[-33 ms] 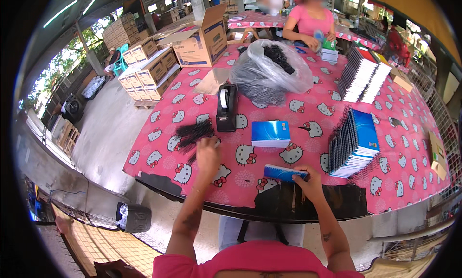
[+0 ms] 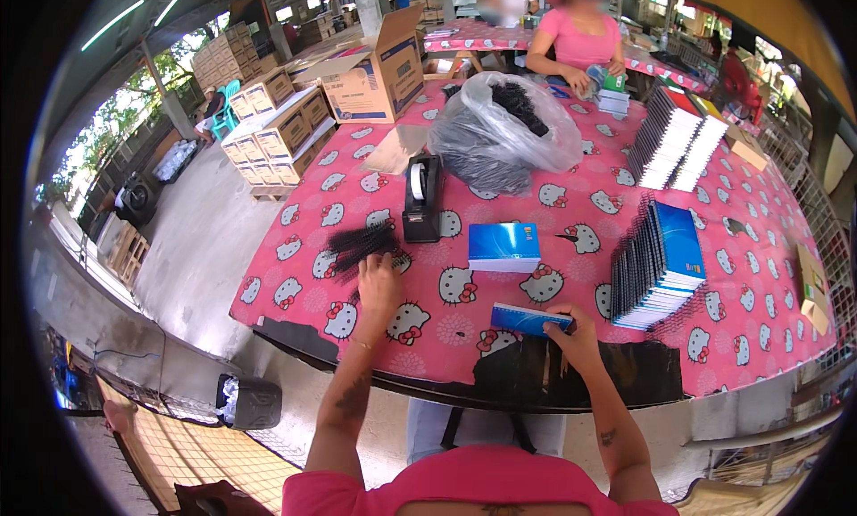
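Note:
My left hand [image 2: 381, 286] reaches to the near edge of a loose pile of black spiral binding coils [image 2: 361, 241], its bent fingers slightly apart and touching the coils. Whether a coil is between the fingertips is hidden. My right hand [image 2: 576, 339] grips the right end of a small blue notebook [image 2: 522, 320] near the table's front edge, thumb on its cover. Beyond it lies a short stack of blue notebooks [image 2: 504, 242]. To the right stands a tall, leaning stack of blue coil-bound notebooks [image 2: 659, 266].
A black tape dispenser [image 2: 422, 199] stands behind the coils. A clear plastic bag [image 2: 509, 132] full of black coils sits mid-table. White-paged notebook stacks [image 2: 674, 141] are at far right. An open carton [image 2: 370, 83] is back left. A co-worker [image 2: 580, 43] handles small items across the table.
My left hand has shifted slightly left and away from me, onto the coils. My right hand and its notebook hold still. The co-worker's hands have moved slightly.

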`<state>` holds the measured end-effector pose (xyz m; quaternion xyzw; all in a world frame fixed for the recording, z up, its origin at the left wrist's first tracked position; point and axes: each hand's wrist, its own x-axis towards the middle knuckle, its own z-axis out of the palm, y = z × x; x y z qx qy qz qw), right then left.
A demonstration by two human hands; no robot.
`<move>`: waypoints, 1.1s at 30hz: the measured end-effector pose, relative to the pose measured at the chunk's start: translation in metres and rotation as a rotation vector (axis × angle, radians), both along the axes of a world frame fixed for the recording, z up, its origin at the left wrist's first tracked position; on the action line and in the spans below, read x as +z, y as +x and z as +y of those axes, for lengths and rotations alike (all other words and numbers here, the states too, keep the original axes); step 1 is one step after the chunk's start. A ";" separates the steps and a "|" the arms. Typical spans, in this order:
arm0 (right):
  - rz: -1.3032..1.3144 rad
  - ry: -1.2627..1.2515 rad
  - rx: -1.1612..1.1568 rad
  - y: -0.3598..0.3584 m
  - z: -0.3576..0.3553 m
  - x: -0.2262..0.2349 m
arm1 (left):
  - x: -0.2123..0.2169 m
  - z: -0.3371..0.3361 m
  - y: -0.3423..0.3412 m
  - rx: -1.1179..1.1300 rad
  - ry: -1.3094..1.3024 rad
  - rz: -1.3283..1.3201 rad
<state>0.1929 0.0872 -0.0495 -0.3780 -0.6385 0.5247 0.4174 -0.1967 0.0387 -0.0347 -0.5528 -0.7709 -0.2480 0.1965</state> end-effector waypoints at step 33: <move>0.036 -0.062 0.196 -0.008 0.001 0.003 | 0.032 -0.008 0.110 -0.759 -0.069 -0.758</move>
